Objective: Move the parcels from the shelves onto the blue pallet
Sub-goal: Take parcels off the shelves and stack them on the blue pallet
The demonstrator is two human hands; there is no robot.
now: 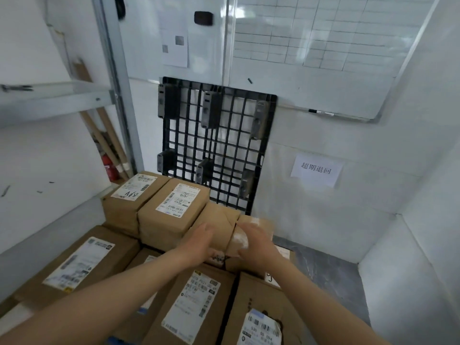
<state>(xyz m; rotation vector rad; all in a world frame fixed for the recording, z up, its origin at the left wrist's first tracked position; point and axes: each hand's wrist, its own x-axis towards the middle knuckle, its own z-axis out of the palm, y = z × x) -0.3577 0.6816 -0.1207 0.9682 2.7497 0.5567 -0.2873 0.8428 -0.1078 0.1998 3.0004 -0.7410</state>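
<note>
Both hands are on a small brown taped parcel sitting on the upper layer of a stack of cardboard parcels. My left hand presses its left side and my right hand wraps over its taped right end. Beside it on the left stands a labelled box, and behind that another box marked "A68". Larger labelled boxes form the lower layer below my arms. A sliver of blue shows under the stack at the bottom edge; the pallet is otherwise hidden.
A black plastic pallet leans upright against the white wall behind the stack. A metal shelf upright and shelf board stand at left, with a red fire extinguisher behind. Grey floor lies at right, below a whiteboard.
</note>
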